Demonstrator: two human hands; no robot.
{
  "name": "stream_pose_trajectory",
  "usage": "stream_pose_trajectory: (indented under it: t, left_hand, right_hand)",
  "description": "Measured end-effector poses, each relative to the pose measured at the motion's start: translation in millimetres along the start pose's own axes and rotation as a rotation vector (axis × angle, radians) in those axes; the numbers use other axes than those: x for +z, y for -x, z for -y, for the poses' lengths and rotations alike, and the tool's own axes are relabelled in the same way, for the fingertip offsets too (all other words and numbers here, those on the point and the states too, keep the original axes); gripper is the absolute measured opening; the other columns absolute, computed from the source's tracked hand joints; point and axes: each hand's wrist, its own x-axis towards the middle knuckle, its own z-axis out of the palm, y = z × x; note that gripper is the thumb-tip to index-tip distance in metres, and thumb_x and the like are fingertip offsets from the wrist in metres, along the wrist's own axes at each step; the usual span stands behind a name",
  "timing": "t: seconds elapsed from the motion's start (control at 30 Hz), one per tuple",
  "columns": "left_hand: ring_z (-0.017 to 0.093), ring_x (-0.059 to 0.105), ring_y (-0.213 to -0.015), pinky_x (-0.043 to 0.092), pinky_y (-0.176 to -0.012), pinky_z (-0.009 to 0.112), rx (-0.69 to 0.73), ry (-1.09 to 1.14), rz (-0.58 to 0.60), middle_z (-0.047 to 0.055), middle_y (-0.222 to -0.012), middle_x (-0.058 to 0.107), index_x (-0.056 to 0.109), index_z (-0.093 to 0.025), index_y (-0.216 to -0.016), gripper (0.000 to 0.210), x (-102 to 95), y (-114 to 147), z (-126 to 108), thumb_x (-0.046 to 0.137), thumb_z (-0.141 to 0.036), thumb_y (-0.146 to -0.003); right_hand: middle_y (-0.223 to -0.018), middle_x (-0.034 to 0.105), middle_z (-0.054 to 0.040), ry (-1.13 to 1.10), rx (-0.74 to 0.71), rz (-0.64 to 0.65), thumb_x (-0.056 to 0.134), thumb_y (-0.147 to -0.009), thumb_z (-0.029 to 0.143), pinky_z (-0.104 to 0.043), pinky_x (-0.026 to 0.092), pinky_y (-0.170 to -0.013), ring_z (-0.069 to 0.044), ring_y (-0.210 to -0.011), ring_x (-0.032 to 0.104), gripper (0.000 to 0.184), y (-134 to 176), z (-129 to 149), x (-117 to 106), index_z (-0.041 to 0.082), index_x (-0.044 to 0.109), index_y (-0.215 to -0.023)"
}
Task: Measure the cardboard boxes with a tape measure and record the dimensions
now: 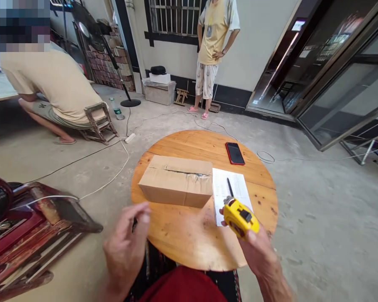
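My right hand (260, 251) is closed around a yellow tape measure (241, 217) with a black button on top. It is held above the near right part of the round wooden table (189, 247), partly over a white sheet of paper (220, 186). On that sheet, which bears handwriting, lies a black pen (229, 186). A closed cardboard box (178, 180) with tape along its top seam stands to the left of the paper. My left hand (126, 247), slightly blurred, is at the table's near left edge, in front of the box. Its fingers are loosely curled with a gap at the thumb, and no held object shows.
A phone with a red case (235, 153) lies at the table's far right. Someone sits on a small wooden chair (101, 121) at left; another person (214, 46) stands by the wall. Cables and a power strip (130, 138) cross the floor. Red machinery (28, 235) stands at lower left.
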Motion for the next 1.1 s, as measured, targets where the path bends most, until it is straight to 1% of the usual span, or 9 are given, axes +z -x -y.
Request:
stream_pose_trajectory:
  t: [0.13,0.23,0.3,0.47,0.63,0.77,0.87,0.97,1.1]
  left_hand:
    - [0.018,0.062,-0.076,0.049,-0.068,0.027,-0.283,0.157,0.709,0.005,-0.087,0.069,0.071,-0.022,-0.101,0.028,8.4,28.7,-8.1,0.063,-0.043,-0.084]
    - [0.015,0.058,-0.068,0.045,-0.059,0.024,-0.556,0.264,0.929,0.005,-0.088,0.068,0.068,-0.019,-0.109,0.040,16.1,34.6,-2.4,0.066,-0.047,-0.080]
    - [0.014,0.055,-0.067,0.042,-0.059,0.023,-0.595,0.252,0.983,0.004,-0.083,0.066,0.069,-0.018,-0.099,0.032,18.5,35.0,0.4,0.066,-0.043,-0.078]
    - [0.013,0.049,-0.065,0.039,-0.061,0.023,-0.502,0.119,1.003,-0.002,-0.067,0.058,0.062,-0.017,-0.070,0.012,24.1,36.1,-2.3,0.060,-0.028,-0.076]
    - [0.009,0.042,-0.049,0.031,-0.049,0.020,-0.717,0.234,0.981,-0.004,-0.054,0.053,0.055,-0.018,-0.068,0.018,22.0,30.7,4.5,0.063,-0.033,-0.073]
    - [0.007,0.041,-0.045,0.029,-0.042,0.019,-0.852,0.524,0.768,-0.004,-0.056,0.051,0.054,-0.018,-0.069,0.037,2.1,7.1,12.4,0.074,-0.049,-0.068]
    - [0.006,0.040,-0.045,0.030,-0.041,0.018,-0.882,0.610,0.636,-0.004,-0.059,0.050,0.056,-0.017,-0.068,0.039,-17.5,-13.6,10.8,0.082,-0.046,-0.062]
    - [0.007,0.041,-0.046,0.034,-0.041,0.019,-0.860,0.609,0.600,-0.001,-0.064,0.054,0.059,-0.016,-0.068,0.035,-30.9,-26.0,6.0,0.082,-0.043,-0.062]
    - [0.006,0.041,-0.047,0.035,-0.040,0.019,-0.832,0.587,0.623,0.000,-0.067,0.056,0.060,-0.016,-0.068,0.035,-32.9,-28.0,0.8,0.080,-0.044,-0.062]
  right_hand:
    - [-0.107,0.066,-0.0079,0.179,0.168,0.270,0.078,-0.061,0.054,-0.037,0.050,-0.081,-0.028,-0.094,0.063,0.073,26.1,-9.2,3.1,0.024,0.057,-0.124]
    - [-0.108,0.065,-0.0062,0.330,0.296,0.391,0.079,-0.060,0.044,-0.035,0.050,-0.082,-0.027,-0.095,0.061,0.067,41.4,-15.0,11.9,0.024,0.058,-0.121]
    - [-0.114,0.065,-0.0060,0.445,0.378,0.399,0.079,-0.059,0.035,-0.037,0.049,-0.088,-0.029,-0.102,0.061,0.069,48.3,-20.4,14.4,0.025,0.057,-0.123]
    - [-0.151,0.044,-0.0072,0.680,0.448,0.459,0.080,-0.056,0.021,-0.049,0.029,-0.115,-0.035,-0.139,0.038,0.094,50.6,-30.5,8.9,0.033,0.046,-0.143]
    - [-0.157,0.038,-0.0068,0.739,0.489,0.555,0.080,-0.061,0.030,-0.056,0.022,-0.117,-0.037,-0.145,0.029,0.091,43.8,-11.3,0.1,0.034,0.046,-0.145]
    - [-0.157,0.039,-0.0040,0.655,0.442,0.654,0.071,-0.077,0.051,-0.053,0.026,-0.117,-0.034,-0.144,0.033,0.074,44.2,0.3,-22.7,0.037,0.046,-0.145]
    - [-0.154,0.044,-0.0048,0.654,0.424,0.733,0.070,-0.078,0.054,-0.052,0.030,-0.116,-0.033,-0.141,0.040,0.071,45.5,-3.5,-41.3,0.037,0.048,-0.143]
    - [-0.152,0.047,-0.0033,0.697,0.452,0.764,0.073,-0.078,0.051,-0.050,0.033,-0.114,-0.033,-0.138,0.044,0.068,44.3,-2.9,-44.6,0.041,0.050,-0.141]
    - [-0.141,0.059,-0.0014,0.758,0.483,0.824,0.074,-0.076,0.050,-0.047,0.043,-0.108,-0.032,-0.123,0.058,0.062,37.7,14.7,-25.0,0.044,0.056,-0.135]
